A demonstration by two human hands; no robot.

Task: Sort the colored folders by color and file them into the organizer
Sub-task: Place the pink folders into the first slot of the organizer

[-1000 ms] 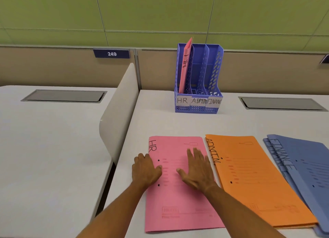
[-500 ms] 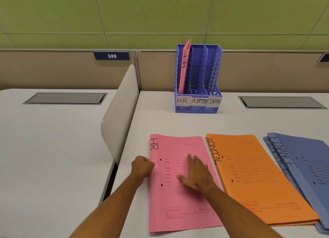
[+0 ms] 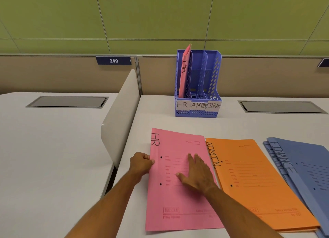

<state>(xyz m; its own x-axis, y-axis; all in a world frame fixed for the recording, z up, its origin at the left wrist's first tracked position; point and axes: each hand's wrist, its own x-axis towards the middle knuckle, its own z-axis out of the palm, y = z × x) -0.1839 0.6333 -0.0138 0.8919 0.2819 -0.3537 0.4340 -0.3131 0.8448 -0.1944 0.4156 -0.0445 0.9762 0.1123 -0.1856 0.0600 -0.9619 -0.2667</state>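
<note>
Two hands [image 3: 196, 173] on flat pink folder [image 3: 178, 202]

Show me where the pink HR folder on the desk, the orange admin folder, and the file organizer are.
pink HR folder [image 3: 178, 198], head view, on its bare lower cover
orange ADMIN folder [image 3: 258, 184], head view, middle of its cover
file organizer [image 3: 215, 74], head view, on its perforated right wall

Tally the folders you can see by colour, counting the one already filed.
Pink: 2, one on the desk, one standing in the organizer's HR slot
Orange: 1 showing; more beneath cannot be told
Blue: at least 2, overlapped
Total: at least 5
</note>
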